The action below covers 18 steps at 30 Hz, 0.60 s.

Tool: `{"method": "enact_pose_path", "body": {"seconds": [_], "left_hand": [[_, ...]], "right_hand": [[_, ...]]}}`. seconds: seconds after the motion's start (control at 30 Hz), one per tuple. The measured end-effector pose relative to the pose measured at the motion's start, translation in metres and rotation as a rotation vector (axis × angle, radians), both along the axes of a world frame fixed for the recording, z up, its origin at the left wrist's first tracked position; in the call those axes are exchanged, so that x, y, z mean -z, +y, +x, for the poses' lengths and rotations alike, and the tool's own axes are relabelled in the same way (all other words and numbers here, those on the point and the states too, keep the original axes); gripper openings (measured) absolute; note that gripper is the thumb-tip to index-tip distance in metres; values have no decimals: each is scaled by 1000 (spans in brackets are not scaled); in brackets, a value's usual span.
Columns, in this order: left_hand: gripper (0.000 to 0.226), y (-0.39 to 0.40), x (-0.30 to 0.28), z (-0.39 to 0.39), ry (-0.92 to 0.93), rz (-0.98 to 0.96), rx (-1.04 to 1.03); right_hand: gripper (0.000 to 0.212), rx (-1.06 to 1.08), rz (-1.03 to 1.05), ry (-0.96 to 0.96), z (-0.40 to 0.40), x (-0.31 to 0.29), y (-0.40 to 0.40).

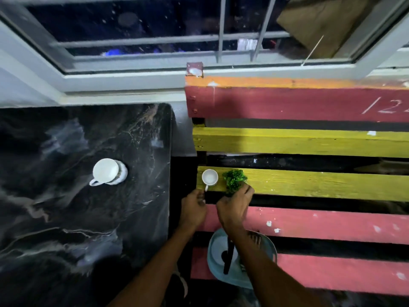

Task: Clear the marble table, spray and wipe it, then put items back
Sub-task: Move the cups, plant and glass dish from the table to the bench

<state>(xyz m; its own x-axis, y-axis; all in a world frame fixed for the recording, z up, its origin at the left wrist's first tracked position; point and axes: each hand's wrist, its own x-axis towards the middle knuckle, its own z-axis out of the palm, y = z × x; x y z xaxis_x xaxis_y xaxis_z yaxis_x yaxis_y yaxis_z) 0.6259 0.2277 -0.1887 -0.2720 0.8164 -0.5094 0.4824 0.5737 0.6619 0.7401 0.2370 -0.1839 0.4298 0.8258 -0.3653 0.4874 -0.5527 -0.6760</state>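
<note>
A black marble table fills the left side. On it stands a white cup on a white saucer. To the right is a slatted bench of red and yellow planks. A small white cup sits on a yellow slat, and my left hand pinches its handle. Beside it is a small green plant, and my right hand grips its base, which is hidden by my fingers.
A light blue plate with a black utensil lies on the lower red slats under my right forearm. Dark gaps run between the bench slats. A window with bars and a grey sill runs along the back.
</note>
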Motion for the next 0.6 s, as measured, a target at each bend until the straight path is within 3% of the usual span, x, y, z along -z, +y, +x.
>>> {"method": "enact_pose_path", "body": {"seconds": [0.07,0.23,0.37,0.5,0.6], "left_hand": [[39,-11,-28,-9,-28,114,29],[56,-34,-82,-52,-116,300,6],[48,-50,-99,-107,-116,308,-63],[49,-66,-109,-169,-103,339,-136],[47,-71,-111,-218,-82,370,-234]], "right_hand": [[41,-67,62,5,-18,-25,-9],[38,-306,133,42,-67,-78,-27],[38,-405,131,43,-114,-110,-36],[71,-550,67,24,-170,-132,-38],[93,-531,52,103,-213,-147,-30]]}}
